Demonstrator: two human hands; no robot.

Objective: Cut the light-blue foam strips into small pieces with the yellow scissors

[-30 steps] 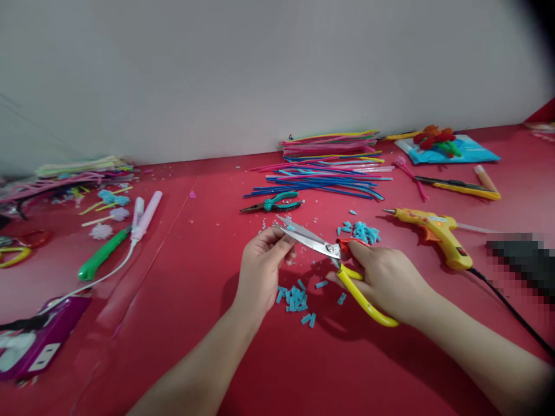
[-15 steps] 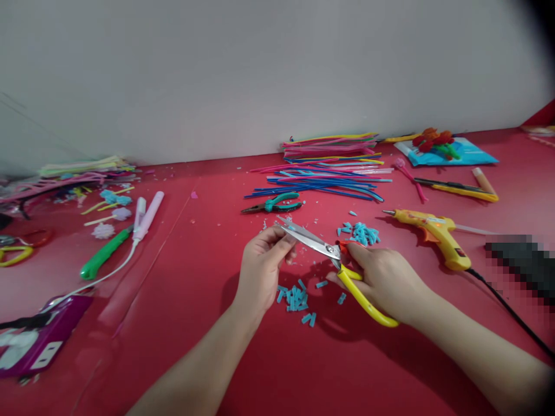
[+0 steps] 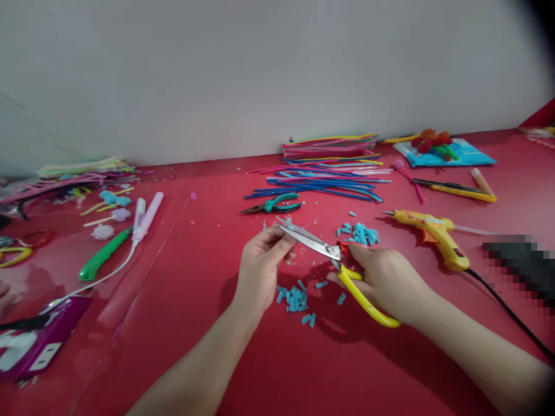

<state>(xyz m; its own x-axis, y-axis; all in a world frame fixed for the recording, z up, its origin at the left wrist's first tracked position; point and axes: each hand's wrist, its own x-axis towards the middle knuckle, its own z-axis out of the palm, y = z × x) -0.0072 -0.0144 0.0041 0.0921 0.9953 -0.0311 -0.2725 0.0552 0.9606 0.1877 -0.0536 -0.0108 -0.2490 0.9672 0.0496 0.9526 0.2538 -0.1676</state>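
Note:
My right hand (image 3: 388,280) grips the yellow and red handles of a pair of scissors (image 3: 329,254), whose steel blades point left. My left hand (image 3: 262,268) is pinched at the blade tips; what it holds is too small to make out. Below the blades lies a small heap of light-blue cut bits (image 3: 297,300) on the red table (image 3: 195,323). A second heap of light-blue bits (image 3: 362,233) lies just behind my right hand.
Green-handled pliers (image 3: 275,204) and a stack of coloured pipe cleaners (image 3: 329,167) lie behind. A yellow glue gun (image 3: 436,230) with a black cord sits at the right, a yellow utility knife (image 3: 455,189) farther back. At the left are a green-handled tool (image 3: 102,254), a pink device (image 3: 147,216) and a purple power strip (image 3: 39,341).

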